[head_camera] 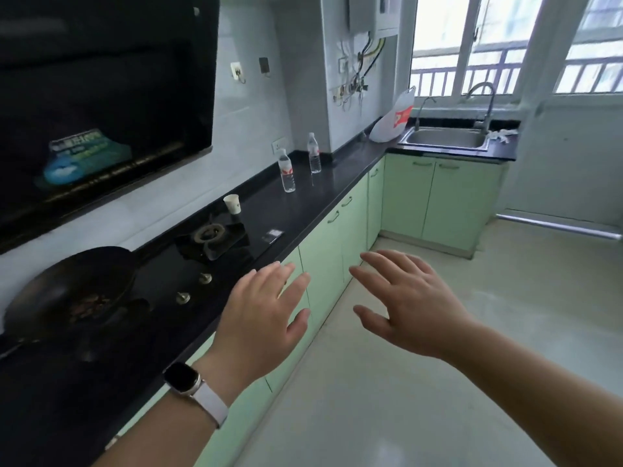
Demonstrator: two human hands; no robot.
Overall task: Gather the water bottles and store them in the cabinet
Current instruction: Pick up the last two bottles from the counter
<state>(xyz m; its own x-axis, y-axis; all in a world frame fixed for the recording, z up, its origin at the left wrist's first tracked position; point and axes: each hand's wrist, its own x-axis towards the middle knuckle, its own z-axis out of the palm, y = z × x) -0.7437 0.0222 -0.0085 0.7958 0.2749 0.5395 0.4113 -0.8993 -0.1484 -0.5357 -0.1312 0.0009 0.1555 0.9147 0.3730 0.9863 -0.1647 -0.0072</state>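
Opening of the gathering step, by the look of it: nothing collected yet, both hands empty. Left hand (266,308) and right hand (404,301) held out palm-down in the air, fingers spread and slightly curled, gripping nothing, thumbs turned toward each other. Left wrist banded by a smartwatch (188,382) on a pale strap, poised over the front edge of the black counter (337,183) beside the stove knobs (194,288); right hand out over the floor, clear of the counter.

Two clear water bottles standing upright well down the counter toward its far corner: nearer bottle (287,170) about mid-depth, farther bottle (314,153) closer to the back edge, near the tiled column. Well apart from both hands. Paper cup (232,203) between hob and bottles; wok (74,294) on the near burner; steel sink (445,138) past the corner under the window.

Green cabinet doors (337,237) all shut below the front edge. Likely call for the next move: closing the gap along the counter, one bottle per hand, then a door opened with a freed finger or after setting one down.
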